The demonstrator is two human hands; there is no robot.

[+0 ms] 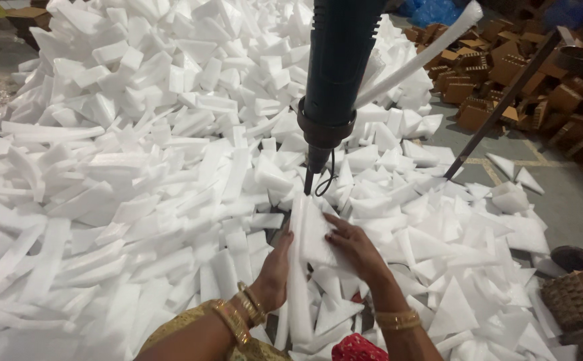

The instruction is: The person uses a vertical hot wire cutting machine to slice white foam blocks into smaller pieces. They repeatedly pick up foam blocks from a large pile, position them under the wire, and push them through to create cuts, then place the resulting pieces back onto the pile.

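Observation:
My left hand (275,271) grips the left edge of a white foam piece (308,234) stood on its edge, made of a long strip with a triangular piece against it. My right hand (352,244) presses flat on the triangular face from the right. Just above the foam's top end hangs a dark blue heat tool (338,67) with a narrow black nozzle (310,175) pointing down at it. Both wrists wear gold bangles.
A huge heap of white foam strips and triangles (158,147) covers the floor all around. Brown corrugated cardboard blocks (505,73) are piled at the back right and lower right (582,301). A slanted dark metal rod (499,100) stands on the grey floor (572,200).

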